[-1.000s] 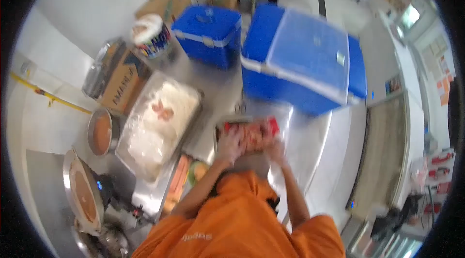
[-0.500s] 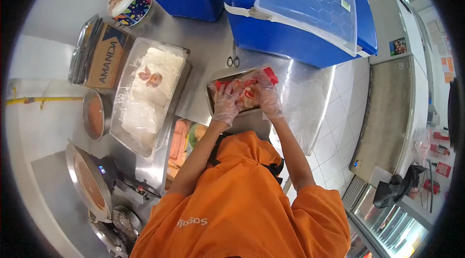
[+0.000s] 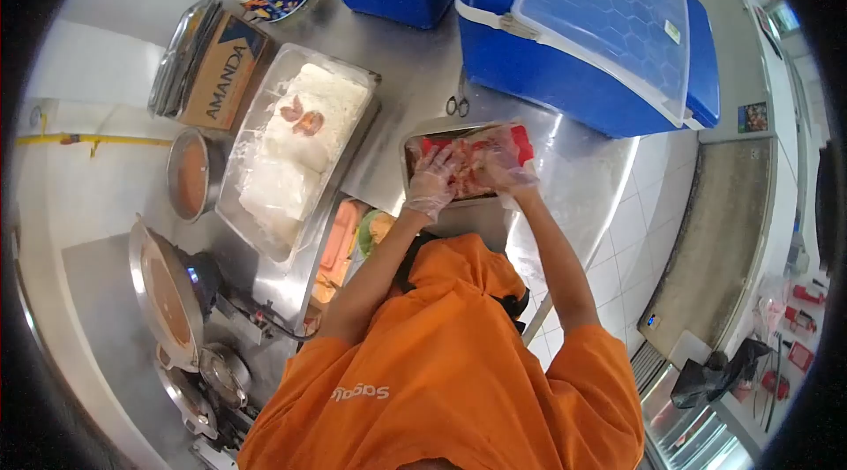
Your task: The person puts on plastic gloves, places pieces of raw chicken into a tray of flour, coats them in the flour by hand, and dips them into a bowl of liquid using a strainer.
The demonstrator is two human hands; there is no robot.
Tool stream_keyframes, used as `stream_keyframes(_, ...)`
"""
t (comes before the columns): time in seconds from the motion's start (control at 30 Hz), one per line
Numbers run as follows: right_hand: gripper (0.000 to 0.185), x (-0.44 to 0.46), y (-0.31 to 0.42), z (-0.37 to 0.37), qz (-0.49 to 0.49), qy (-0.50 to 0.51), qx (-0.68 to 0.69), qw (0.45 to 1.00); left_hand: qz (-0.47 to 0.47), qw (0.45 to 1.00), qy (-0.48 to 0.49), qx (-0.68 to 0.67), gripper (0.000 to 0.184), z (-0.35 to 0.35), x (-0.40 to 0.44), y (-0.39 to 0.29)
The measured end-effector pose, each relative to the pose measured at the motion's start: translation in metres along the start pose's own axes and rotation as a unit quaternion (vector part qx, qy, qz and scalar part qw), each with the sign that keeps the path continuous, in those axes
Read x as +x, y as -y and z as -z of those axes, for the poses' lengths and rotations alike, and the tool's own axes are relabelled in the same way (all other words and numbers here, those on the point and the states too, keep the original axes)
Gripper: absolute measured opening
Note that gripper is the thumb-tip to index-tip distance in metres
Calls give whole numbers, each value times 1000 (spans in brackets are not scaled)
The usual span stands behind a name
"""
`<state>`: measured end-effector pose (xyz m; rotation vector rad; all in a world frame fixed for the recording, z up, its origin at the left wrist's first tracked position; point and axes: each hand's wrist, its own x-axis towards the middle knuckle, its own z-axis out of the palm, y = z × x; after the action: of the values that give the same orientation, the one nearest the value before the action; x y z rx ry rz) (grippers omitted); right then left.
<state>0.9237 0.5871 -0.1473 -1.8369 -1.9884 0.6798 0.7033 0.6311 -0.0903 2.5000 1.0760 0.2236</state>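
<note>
Steel table [image 3: 410,68]; tiled floor [image 3: 628,227]; left hand [image 3: 433,179] spread on raw meat [image 3: 469,173]; right hand [image 3: 506,172], grip unclear

Over the feed I note a large blue cooler [image 3: 591,37] upper right, AMANDA carton [image 3: 226,73] upper left, black bag [image 3: 719,373] lower right.

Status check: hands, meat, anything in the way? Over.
Left hand spread on meat; right hand at meat, grip unclear. Meat in tray. Scissors beyond tray, clear of both hands.
</note>
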Motion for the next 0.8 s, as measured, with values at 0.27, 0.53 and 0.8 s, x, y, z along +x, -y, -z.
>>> stream_keyframes(0.27, 16, -5, 63, 43, -35, -71, 88, 993, 52, 996, -8, -67, 51, 9, -3, -9)
stream_keyframes(0.53, 22, -6, 45, 32, 84, -200, -143, 966, 18, 998, -52, 16, 48, 26, -3, -18)
stream_keyframes(0.8, 17, -36, 107, 76, -44, -183, -39, 981, 179, 869, 64, -457, 33, 17, 26, -19)
